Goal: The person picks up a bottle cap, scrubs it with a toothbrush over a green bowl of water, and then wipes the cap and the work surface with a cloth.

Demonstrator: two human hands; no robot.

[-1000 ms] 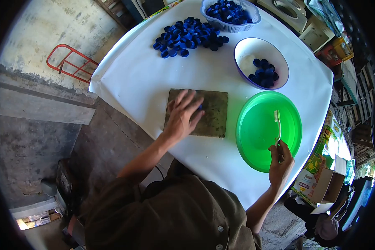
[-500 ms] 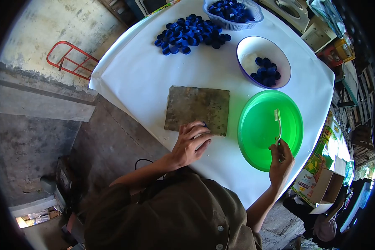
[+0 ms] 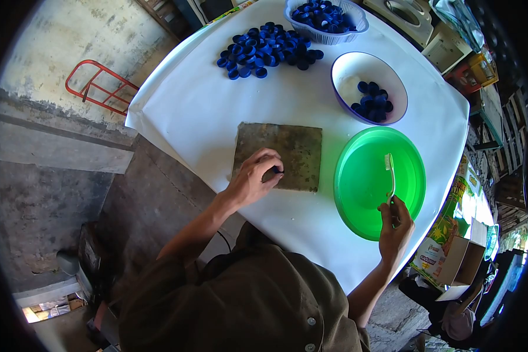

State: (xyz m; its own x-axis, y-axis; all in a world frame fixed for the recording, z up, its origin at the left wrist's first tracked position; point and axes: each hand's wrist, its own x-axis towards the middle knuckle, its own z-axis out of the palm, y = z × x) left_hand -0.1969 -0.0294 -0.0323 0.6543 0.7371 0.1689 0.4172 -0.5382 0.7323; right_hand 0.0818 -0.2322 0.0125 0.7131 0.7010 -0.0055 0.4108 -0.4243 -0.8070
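My left hand is over the lower left part of a worn brown board, its fingers curled round a small dark blue bottle cap that is mostly hidden. In my right hand is a white toothbrush, gripped by the handle with its bristled head upward. The brush is above the green basin, at the basin's near right side.
Beyond the basin, a white bowl with a purple outside holds several blue caps. Loose blue caps lie piled at the far side of the white table, beside a pale basket full of more. An open cardboard box is at right.
My left hand has moved left and a little away from me, from the board's near edge onto the board, with the cap. The right hand and toothbrush have stayed almost still.
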